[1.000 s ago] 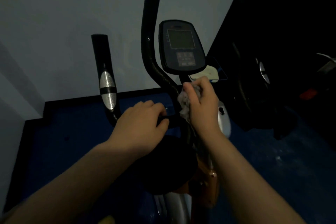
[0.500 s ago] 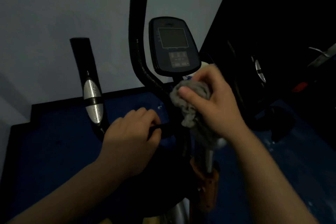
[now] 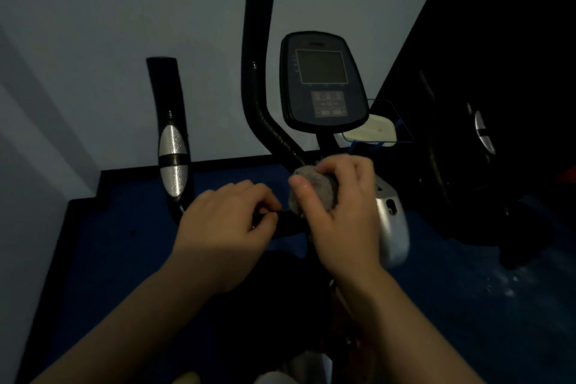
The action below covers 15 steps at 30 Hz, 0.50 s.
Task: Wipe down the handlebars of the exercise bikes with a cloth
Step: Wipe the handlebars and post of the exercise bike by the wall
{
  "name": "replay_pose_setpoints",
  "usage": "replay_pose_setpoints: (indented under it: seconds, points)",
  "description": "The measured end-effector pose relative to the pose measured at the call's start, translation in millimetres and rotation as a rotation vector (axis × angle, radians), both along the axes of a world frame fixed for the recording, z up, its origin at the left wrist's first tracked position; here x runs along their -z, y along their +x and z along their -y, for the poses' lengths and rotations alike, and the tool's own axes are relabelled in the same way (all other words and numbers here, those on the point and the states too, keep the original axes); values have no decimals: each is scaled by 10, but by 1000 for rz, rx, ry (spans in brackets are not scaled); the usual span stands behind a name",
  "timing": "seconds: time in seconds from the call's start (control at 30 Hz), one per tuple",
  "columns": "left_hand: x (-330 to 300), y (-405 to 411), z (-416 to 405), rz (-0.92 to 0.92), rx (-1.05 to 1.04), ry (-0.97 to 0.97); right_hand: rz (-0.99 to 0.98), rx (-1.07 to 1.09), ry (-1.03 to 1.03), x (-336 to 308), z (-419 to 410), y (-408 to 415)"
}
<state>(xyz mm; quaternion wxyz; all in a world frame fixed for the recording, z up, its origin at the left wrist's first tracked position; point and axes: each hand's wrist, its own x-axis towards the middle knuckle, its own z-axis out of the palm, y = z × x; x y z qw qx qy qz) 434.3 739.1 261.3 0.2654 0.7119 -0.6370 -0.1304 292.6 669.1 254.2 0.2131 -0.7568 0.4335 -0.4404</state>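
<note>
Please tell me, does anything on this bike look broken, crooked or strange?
Nothing stands out. The left hand grips the handlebar, the right hand holds the cloth against it, and the console looks intact. The dim light hides fine damage.

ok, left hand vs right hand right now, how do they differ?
The left hand grips the horizontal handlebar bar bare; the right hand holds a grey cloth bunched against the bar near the centre post. The left sits lower and further left, the right closer under the console. Both are knuckles-up with curled fingers.
</note>
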Motion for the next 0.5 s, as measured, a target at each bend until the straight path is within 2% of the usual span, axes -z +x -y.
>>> replay_pose_setpoints:
  seconds: [0.17,0.3,0.4,0.5]
  points:
    - [-16,-27,4,6,-37,0,-102,-43,-81,92,-76,-89]
    - [-5,-33,-26,-16,-55,-14,-26,-95,42,277,-326,-287]
    - [-16,-26,-29,-13,-49,-17,-97,-158,-94,52,-25,-104]
    - [-5,-21,-17,-6,-47,-31,-61,-122,-85,-47,136,54]
